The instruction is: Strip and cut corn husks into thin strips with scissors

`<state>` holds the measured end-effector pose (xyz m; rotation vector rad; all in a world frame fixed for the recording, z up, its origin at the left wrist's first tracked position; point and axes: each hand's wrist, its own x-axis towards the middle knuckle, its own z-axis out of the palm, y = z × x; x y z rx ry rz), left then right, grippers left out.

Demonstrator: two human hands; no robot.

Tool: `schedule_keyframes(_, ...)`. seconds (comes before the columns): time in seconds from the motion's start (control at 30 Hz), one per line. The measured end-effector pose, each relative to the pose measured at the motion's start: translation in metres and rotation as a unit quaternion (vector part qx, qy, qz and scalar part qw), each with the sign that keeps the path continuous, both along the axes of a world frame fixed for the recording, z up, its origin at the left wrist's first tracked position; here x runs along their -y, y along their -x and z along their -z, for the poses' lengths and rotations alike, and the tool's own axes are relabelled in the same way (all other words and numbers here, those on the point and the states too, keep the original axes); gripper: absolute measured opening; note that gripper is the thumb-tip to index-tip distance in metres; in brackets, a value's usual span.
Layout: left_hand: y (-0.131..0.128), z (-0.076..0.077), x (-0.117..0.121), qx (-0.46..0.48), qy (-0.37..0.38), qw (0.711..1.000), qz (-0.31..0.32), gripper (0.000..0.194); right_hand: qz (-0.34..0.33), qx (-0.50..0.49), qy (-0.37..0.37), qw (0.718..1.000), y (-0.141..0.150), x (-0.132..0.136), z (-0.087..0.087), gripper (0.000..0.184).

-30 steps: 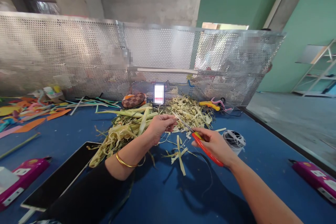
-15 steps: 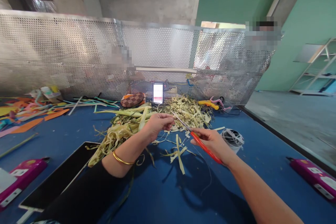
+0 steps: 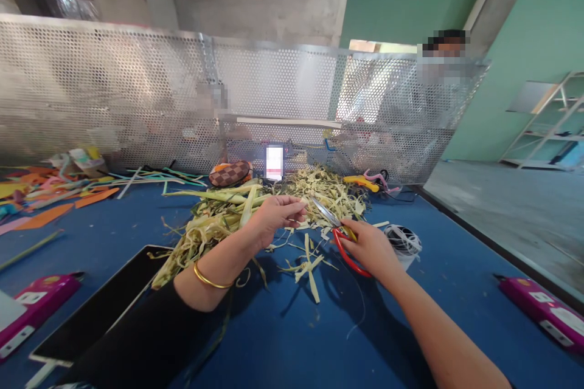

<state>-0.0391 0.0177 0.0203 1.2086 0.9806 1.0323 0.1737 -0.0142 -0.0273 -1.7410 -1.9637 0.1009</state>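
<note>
My left hand (image 3: 283, 213) is closed in a pinch on a small pale piece of husk (image 3: 304, 201), its edge just showing past the fingertips. In my right hand (image 3: 370, 247) are red-handled scissors (image 3: 345, 251), blades pointing up and left close to my left fingertips. The blades look nearly closed and stand just apart from the pinched piece. Below my left wrist lies a heap of long green-yellow husks (image 3: 205, 228). Behind both hands spreads a pile of short husk scraps (image 3: 326, 185). Several loose strips (image 3: 310, 273) cross each other on the blue table (image 3: 292, 340).
A tub of white string (image 3: 404, 240) stands right of my right hand. Purple devices (image 3: 542, 310) lie at both sides, with a dark tray (image 3: 98, 310) at left. A lit phone (image 3: 274, 162), checkered pouch (image 3: 230, 174) and yellow-handled tool (image 3: 361, 182) line the perforated screen (image 3: 278, 79). A person is beyond it.
The scissors have turned and drawn slightly right, away from my left fingertips, and more of their handle loop shows. My left hand has barely moved. The person beyond the screen has shifted left.
</note>
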Motion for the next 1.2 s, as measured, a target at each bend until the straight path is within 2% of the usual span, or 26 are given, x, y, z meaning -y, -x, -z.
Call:
schedule_keyframes(0.07,-0.003,-0.001,0.004,0.006,-0.001,1.000,0.010,0.016,0.022,0.085,0.016,0.996,0.001,-0.002,0.004,0.039)
schedule_keyframes(0.13,-0.006,-0.001,0.008,0.009,0.003,1.000,0.026,0.016,0.030,0.121,0.031,0.992,0.004,-0.002,0.009,0.040)
schedule_keyframes(0.3,-0.013,-0.001,0.017,0.012,0.023,0.998,0.052,0.014,0.032,0.152,0.050,0.987,0.007,-0.001,0.014,0.033)
schedule_keyframes(0.5,-0.020,0.000,0.025,0.018,0.027,0.998,0.062,0.015,-0.008,0.164,0.060,0.985,0.002,-0.004,0.017,0.018)
schedule_keyframes(0.57,-0.021,0.003,0.025,0.016,0.006,0.999,0.042,0.013,-0.015,0.123,0.044,0.991,0.001,-0.005,0.018,0.016)
schedule_keyframes(0.6,-0.022,0.004,0.025,0.012,-0.008,0.999,0.029,0.012,-0.023,0.072,0.027,0.997,0.002,-0.005,0.017,0.017)
schedule_keyframes(0.67,-0.023,0.008,0.025,0.005,-0.032,0.999,0.016,0.013,-0.055,-0.096,-0.006,0.994,0.006,-0.003,0.012,0.023)
schedule_keyframes(0.73,-0.026,0.013,0.026,0.005,-0.042,0.999,0.017,0.017,-0.106,-0.284,-0.011,0.953,0.014,0.003,0.006,0.029)
schedule_keyframes(0.8,-0.029,0.017,0.027,0.010,-0.040,0.999,0.021,0.020,-0.154,-0.400,0.011,0.904,0.023,0.011,0.000,0.035)
schedule_keyframes(0.83,-0.031,0.019,0.028,0.015,-0.038,0.999,0.020,0.021,-0.165,-0.425,0.016,0.890,0.027,0.015,-0.003,0.036)
schedule_keyframes(0.9,-0.035,0.023,0.031,0.032,-0.031,0.999,0.016,0.024,-0.154,-0.439,0.014,0.885,0.035,0.021,-0.005,0.034)
schedule_keyframes(1.0,-0.040,0.027,0.035,0.064,-0.005,0.998,0.004,0.026,-0.119,-0.431,-0.008,0.894,0.040,0.024,-0.002,0.030)
schedule_keyframes(1.2,-0.042,0.029,0.038,0.091,0.024,0.996,0.002,0.022,-0.105,-0.409,-0.018,0.906,0.039,0.022,0.001,0.027)
